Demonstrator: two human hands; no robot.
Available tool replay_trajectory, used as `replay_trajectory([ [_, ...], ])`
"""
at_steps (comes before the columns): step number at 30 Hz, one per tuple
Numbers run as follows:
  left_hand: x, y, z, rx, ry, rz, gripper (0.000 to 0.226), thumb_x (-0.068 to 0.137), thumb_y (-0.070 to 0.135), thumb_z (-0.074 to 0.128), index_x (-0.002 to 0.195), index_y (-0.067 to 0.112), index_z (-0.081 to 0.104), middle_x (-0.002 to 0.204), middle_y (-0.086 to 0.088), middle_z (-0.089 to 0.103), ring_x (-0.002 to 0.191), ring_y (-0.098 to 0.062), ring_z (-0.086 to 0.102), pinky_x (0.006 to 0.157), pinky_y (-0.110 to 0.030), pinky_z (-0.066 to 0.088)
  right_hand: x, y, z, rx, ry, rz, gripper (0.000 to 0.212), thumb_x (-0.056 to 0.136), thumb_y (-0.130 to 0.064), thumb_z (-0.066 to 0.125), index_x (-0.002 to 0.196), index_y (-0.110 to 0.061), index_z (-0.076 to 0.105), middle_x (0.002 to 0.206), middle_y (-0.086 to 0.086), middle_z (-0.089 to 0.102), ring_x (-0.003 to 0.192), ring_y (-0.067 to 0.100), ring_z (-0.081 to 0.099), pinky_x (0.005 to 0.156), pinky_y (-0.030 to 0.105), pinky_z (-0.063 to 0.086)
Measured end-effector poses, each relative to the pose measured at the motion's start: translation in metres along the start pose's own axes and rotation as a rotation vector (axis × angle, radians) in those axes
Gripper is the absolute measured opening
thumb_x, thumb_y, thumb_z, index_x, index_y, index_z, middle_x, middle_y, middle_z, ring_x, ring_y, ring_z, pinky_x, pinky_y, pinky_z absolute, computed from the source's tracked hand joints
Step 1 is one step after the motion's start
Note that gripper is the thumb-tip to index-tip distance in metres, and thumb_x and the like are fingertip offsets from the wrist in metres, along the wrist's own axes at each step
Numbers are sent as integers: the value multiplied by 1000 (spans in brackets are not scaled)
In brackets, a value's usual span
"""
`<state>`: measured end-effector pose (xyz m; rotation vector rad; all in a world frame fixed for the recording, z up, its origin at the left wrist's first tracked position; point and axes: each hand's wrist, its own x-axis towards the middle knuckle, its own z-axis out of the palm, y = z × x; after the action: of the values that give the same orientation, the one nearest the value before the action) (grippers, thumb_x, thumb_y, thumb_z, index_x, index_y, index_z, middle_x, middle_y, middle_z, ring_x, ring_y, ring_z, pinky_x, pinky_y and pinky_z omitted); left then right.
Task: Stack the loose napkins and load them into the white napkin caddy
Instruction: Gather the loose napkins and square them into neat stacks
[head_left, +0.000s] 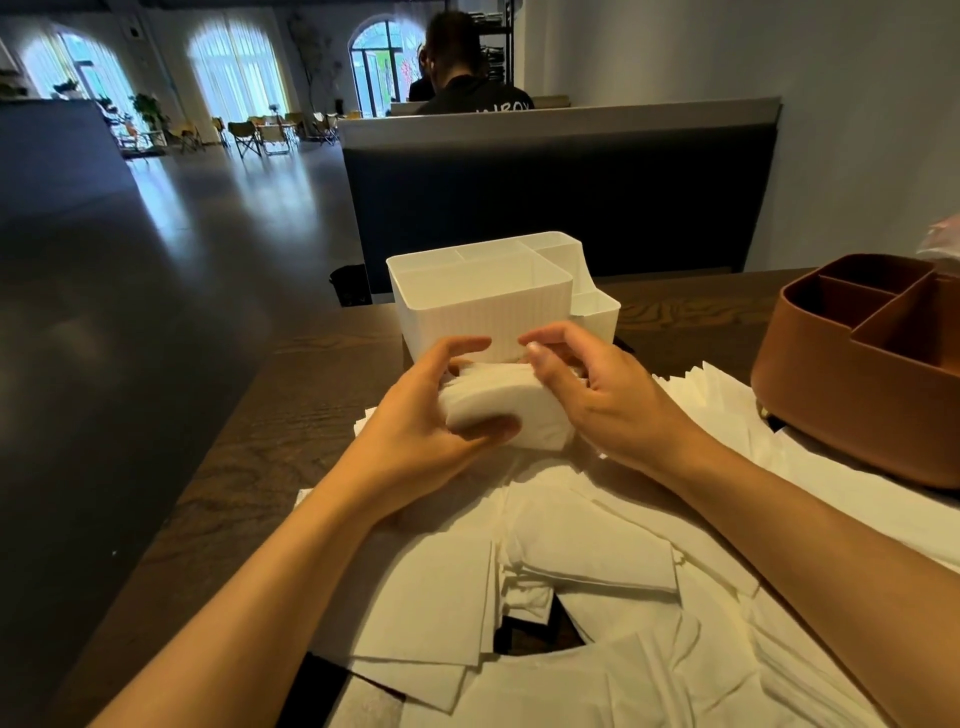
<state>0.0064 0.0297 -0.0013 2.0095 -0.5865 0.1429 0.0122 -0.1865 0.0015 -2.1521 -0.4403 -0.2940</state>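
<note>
Item: napkin stack (498, 402), gathered, gripped from both sides by left hand (431, 415) and right hand (587, 395), fingers curled round it. White caddy (483, 306) just beyond the fingertips, large compartment apparently unfilled. Loose napkins (571, 571) below the wrists cover the table (291, 415); most work seemingly remains.

White ribbed caddy (483, 312), white napkins (571, 545), brown caddy (857, 384), dark wood-grain table (291, 415)
</note>
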Motion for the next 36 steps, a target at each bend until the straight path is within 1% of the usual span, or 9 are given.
replay_trajectory([
  [6,1,1,0,-45,52,9,82,80,22,85,148,33,40,128,12,61,114,1,61,92,-19,55,-1,-3,-7,94,-90,40,50,97,-55,35,126,-22,58,115,-4,64,102,7,62,75,19,55],
  [9,0,1,-5,-46,63,-10,84,80,27,84,149,35,37,128,13,57,110,4,61,88,-18,56,-5,-6,-9,42,-221,27,56,89,-59,53,136,-29,48,119,-13,58,102,4,61,73,17,56],
  [11,0,1,-13,-65,62,-43,83,77,36,83,148,36,39,127,13,57,109,0,64,82,-20,59,-6,-4,-9,-20,-228,-1,57,87,-50,66,138,-32,46,120,-15,58,103,5,63,76,20,59],
  [15,0,3,-23,-124,87,-115,56,82,49,68,134,36,56,120,17,64,104,2,67,78,-17,58,-5,2,-7,-87,-145,-28,39,92,-36,68,127,-37,52,111,-22,58,103,-1,59,78,12,53],
  [18,2,3,-25,-243,130,-151,28,95,42,54,117,33,66,106,16,74,99,0,71,78,-19,58,-3,5,-10,-83,-100,-7,37,93,-36,68,127,-36,54,111,-20,59,103,-2,58,79,13,50],
  [21,2,2,-25,-139,130,-133,18,101,26,58,108,38,69,97,23,75,96,0,72,73,-15,57,-3,6,-10,-63,-126,13,38,93,-35,67,129,-35,54,113,-19,59,105,0,57,80,15,51],
  [27,-1,-2,-21,13,134,-100,20,98,30,61,102,50,61,98,27,69,94,3,69,70,-14,56,-4,6,-11,-49,-169,15,40,94,-36,66,130,-37,51,114,-23,57,106,2,58,80,15,54],
  [32,2,-3,-18,-4,177,-120,17,103,30,52,112,33,66,98,23,70,89,9,68,66,-12,56,-3,5,-11,-73,-153,1,48,91,-46,65,135,-37,49,123,-16,58,109,8,60,85,24,59],
  [36,2,-7,-20,68,163,-89,16,101,26,59,112,36,63,100,24,67,89,5,69,71,-16,58,-3,5,-10,-91,-153,8,51,91,-45,65,137,-34,48,126,-13,57,110,11,60,83,21,58],
])
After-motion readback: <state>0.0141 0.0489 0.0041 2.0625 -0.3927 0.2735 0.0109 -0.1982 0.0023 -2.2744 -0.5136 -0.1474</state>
